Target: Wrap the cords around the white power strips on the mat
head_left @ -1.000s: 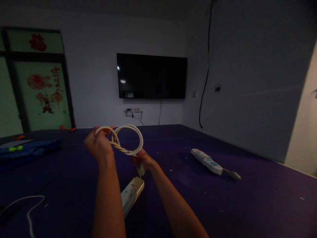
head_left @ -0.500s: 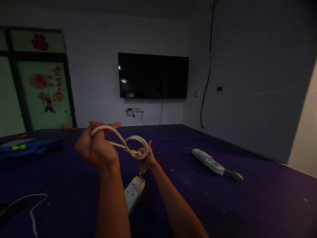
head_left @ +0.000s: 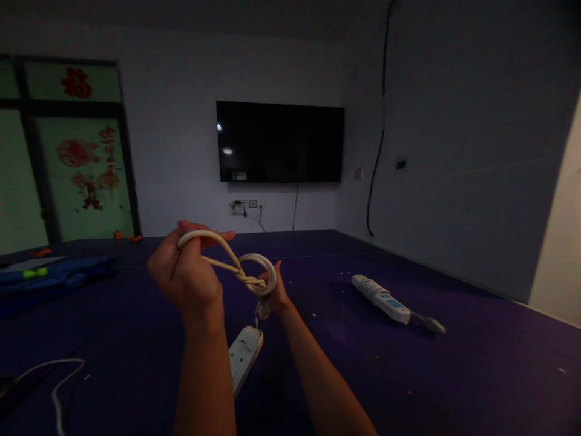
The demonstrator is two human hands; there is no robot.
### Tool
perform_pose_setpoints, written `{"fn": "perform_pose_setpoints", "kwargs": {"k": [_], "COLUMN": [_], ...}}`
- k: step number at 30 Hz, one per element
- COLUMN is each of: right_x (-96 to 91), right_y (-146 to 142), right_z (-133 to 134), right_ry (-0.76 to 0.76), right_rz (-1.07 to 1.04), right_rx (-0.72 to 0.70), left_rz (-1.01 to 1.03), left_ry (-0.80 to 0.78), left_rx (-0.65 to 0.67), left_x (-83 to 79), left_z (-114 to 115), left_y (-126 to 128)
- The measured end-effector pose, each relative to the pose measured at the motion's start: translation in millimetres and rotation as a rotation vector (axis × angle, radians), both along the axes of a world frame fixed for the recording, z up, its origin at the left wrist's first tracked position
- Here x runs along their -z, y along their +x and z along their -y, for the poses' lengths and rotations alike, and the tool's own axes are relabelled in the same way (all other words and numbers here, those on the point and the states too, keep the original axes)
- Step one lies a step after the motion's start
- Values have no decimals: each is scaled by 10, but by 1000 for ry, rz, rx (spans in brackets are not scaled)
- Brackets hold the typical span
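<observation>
A cream-coloured power cord [head_left: 247, 279], looped and twisted on itself, stretches between my two hands above the purple floor. One end loop runs over the fingers of my left hand [head_left: 193, 272], which is closed on it. My right hand [head_left: 275, 293] grips the coiled, twisted part of the cord; some of its fingers are hidden behind the coil. Below the right hand the cord drops to a white power strip [head_left: 245, 357], partly covered by my left forearm. The cord's plug [head_left: 264, 311] seems to hang just under the right hand.
To the right lies another white power strip [head_left: 381, 298] with cord wound around it. A white cable [head_left: 57, 387] curves at lower left. Blue cloth [head_left: 68, 272] with a yellow-green item lies at far left. A television [head_left: 280, 142] hangs on the wall; a black cable [head_left: 384, 121] hangs at right.
Both hands and the stretched cord have shifted slightly right in the picture, the left hand a little more. Both hands keep their hold.
</observation>
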State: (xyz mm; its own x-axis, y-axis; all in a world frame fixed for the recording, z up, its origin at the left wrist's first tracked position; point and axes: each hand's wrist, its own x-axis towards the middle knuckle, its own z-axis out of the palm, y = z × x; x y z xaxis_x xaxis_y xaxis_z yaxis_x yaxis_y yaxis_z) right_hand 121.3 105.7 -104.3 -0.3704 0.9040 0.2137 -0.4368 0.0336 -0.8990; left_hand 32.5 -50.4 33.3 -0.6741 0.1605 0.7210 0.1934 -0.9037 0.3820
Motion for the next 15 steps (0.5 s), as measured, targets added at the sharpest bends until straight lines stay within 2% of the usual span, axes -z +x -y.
{"fn": "perform_pose_setpoints", "kwargs": {"k": [4, 10, 13, 15], "right_x": [-23, -75, -89, -87], "right_y": [61, 225, 323, 375], "right_z": [-37, -115, -136, -145], "right_ry": [-40, -45, 1, 32], "right_rz": [8, 16, 2, 12], "right_rx": [50, 259, 386, 456], "left_rz": [-103, -301, -370, -376], "left_ry": [-286, -632, -742, -763], "left_rx": [2, -189, -300, -289], "left_x": [30, 92, 98, 85], "left_z": [-102, -95, -69, -48], "left_y": [-239, -573, -636, -626]}}
